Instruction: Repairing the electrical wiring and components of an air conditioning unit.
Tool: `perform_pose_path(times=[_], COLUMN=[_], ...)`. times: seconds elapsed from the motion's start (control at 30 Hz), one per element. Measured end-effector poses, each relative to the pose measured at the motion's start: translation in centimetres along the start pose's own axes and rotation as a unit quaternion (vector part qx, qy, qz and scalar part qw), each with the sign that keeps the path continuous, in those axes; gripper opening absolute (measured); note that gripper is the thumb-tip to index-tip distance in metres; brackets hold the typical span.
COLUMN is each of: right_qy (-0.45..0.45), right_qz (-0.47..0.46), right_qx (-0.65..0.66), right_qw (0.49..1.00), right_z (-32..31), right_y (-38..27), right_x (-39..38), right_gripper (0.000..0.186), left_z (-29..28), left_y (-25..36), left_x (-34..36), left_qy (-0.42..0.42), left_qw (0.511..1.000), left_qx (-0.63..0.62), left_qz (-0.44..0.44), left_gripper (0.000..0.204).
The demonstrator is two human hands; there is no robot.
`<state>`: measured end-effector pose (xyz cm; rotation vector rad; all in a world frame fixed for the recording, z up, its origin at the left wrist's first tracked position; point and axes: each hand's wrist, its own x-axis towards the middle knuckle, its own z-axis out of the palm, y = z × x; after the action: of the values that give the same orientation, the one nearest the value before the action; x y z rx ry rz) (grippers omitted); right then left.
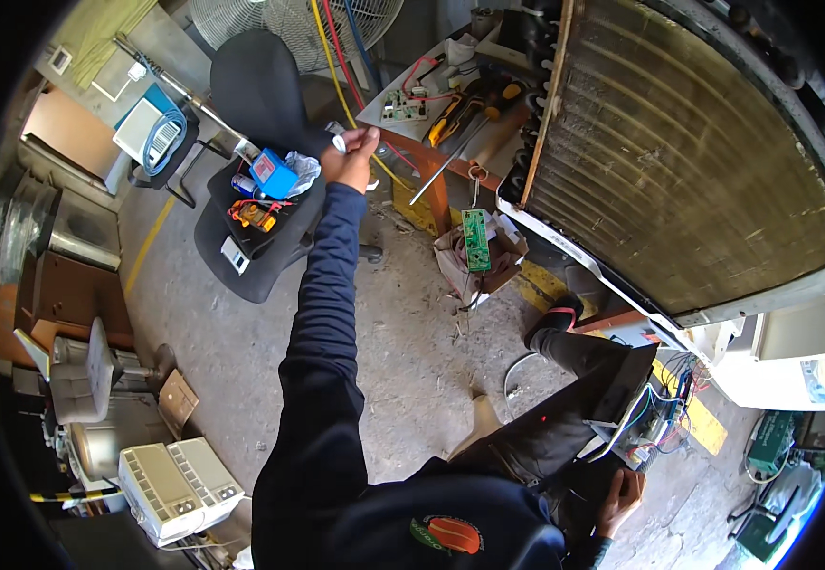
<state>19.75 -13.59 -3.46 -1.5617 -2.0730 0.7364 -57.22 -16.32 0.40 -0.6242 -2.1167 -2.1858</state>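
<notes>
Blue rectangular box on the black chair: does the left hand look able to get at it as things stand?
Probably yes: the left hand is extended near the blue rectangular box, with only crumpled translucent plastic seemingly between, though the hand holds a small white item.

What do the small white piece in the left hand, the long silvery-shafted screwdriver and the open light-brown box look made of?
White piece in the left hand: too small to tell, perhaps plastic or paper.
Screwdriver: shaft likely polished metal, since it gleams; thick two-tone handle, probably plastic or rubber.
Box: probably dull cardboard, given its thin bent flaps.
</notes>
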Motion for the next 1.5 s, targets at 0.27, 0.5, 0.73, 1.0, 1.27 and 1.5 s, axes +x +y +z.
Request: perform_pose_path(times=[0.27, 0.5, 0.73, 1.0, 1.27, 1.5], right_qy=[-0.003, 0.012, -0.019, 0.014, 0.052, 0.128], right_qz=[0.018, 0.037, 0.085, 0.066, -0.052, -0.023], right_qx=[0.031, 0.082, 0.170, 0.207, 0.111, 0.176], right_qw=[0.999, 0.996, 0.982, 0.976, 0.991, 0.976], right_z=[0.0, -0.4, -2.2, -3.5, -2.7, -2.0], right_y=[0.3, -0.2, 0.5, 0.4, 0.7, 0.2], right_x=[-0.5, -1.7, -0.2, -2.0, -2.4, -1.2], right_gripper=[0.016, 0.015, 0.014, 0.009, 0.015, 0.016], left_z=[9.2, 2.0, -8.9, 2.8, 7.6, 8.1], left_y=[5.6, -6.8, -9.7, 3.3, 9.9, 11.3], left_x=[3.5, 9.2, -11.9, -40.3, -45.3, -44.1], left_qy=[0.007, 0.064, -0.254, -0.300, -0.533, -0.558], left_qw=[0.953, 0.981, 0.935, 0.869, 0.758, 0.771], left_qx=[0.302, 0.183, 0.236, 0.205, 0.347, 0.271], left_qz=[0.018, -0.023, -0.068, -0.335, -0.145, -0.143], left_gripper=[0.039, 0.029, 0.035, 0.021, 0.028, 0.018])
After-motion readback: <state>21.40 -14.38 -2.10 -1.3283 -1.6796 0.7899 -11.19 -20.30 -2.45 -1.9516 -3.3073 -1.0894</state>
